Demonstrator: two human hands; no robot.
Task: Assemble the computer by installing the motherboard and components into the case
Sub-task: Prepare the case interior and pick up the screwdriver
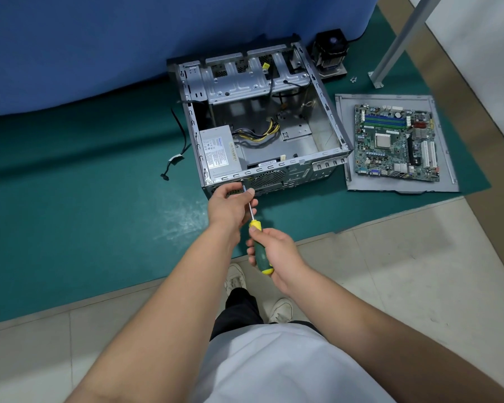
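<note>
Motherboard still outside the case

Assembly is looking early. The case (262, 123) is lying open on the green floor mat (70, 175), with the power supply (218, 149) sitting in its near left corner and loose cables trailing inside. The motherboard (396, 142) is resting on a grey panel (344, 135) just right of the case, not yet installed, and the cooler (330, 52) is waiting at the far right corner. The right hand (274, 254) is gripping the screwdriver (259, 242) handle while the left hand (230, 205) is pinching its shaft near the tip at the case's near rear wall (probably a power supply screw). Board, cooler and cabling appear to remain.
</note>
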